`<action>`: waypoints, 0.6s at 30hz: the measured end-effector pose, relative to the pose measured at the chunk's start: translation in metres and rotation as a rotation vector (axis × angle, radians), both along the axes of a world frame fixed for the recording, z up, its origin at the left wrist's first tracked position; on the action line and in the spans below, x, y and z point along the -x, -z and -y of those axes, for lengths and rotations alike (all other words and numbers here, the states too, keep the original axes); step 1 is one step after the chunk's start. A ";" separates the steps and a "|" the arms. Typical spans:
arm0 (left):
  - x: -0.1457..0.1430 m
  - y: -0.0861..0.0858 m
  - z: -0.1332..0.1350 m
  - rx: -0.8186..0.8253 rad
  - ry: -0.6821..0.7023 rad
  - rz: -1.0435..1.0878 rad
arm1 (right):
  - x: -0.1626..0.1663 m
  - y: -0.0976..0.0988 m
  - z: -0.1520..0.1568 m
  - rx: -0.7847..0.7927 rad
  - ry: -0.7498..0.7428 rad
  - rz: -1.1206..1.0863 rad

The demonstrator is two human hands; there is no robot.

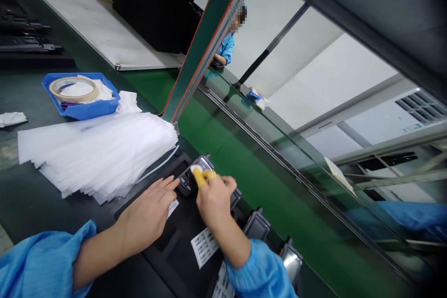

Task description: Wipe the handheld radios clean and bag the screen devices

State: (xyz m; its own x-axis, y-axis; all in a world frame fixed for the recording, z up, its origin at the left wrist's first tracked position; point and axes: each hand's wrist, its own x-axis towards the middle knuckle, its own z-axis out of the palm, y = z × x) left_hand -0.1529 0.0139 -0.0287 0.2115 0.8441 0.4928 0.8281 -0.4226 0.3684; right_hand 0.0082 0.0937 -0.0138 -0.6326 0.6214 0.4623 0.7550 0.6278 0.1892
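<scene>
- Clock read with the handheld device point(187, 185) at the dial's centre, twelve toward the top of view.
- Device: dark case, glossy face catching light, small buttons at the end toward eight o'clock, a stub at the far corner. Lies tilted across the view, beside the edge of a black tray point(185, 229).
- Right hand point(214, 198), four o'clock: fingers curled, yellow covers on some. White wad point(196, 168) at a covered fingertip, over the device; pinched or merely pressed, cannot tell.
- Left hand point(150, 209), eight o'clock: loose, fingers stretched, tips by the device's near edge.
- In the way: right hand and covers hide part of the device face, plus most of the next unit.
- Four o'clock: more devices point(257, 224) in a row. Six: printed label sheet point(204, 247).
- Nine to ten: fanned white sheets point(104, 153); beyond, blue bin point(87, 111) with tape roll point(92, 94).
- Three: green surface point(251, 174). One, far off: co-worker point(226, 47), blue sleeve.
</scene>
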 end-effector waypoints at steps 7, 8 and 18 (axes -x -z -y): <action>0.000 0.007 -0.007 0.111 0.060 -0.247 | -0.002 -0.014 -0.055 0.130 0.177 0.062; 0.000 0.007 -0.008 0.122 0.065 -0.262 | -0.006 -0.011 -0.050 0.139 0.180 0.066; 0.000 0.006 -0.007 0.101 0.055 -0.218 | -0.004 0.003 0.008 0.071 -0.039 0.026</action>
State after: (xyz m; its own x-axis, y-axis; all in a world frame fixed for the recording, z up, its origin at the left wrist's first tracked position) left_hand -0.1525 0.0212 -0.0345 0.3505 0.8712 0.3439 0.8694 -0.4392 0.2265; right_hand 0.0117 0.0853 -0.0170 -0.6682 0.6265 0.4013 0.7249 0.6695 0.1620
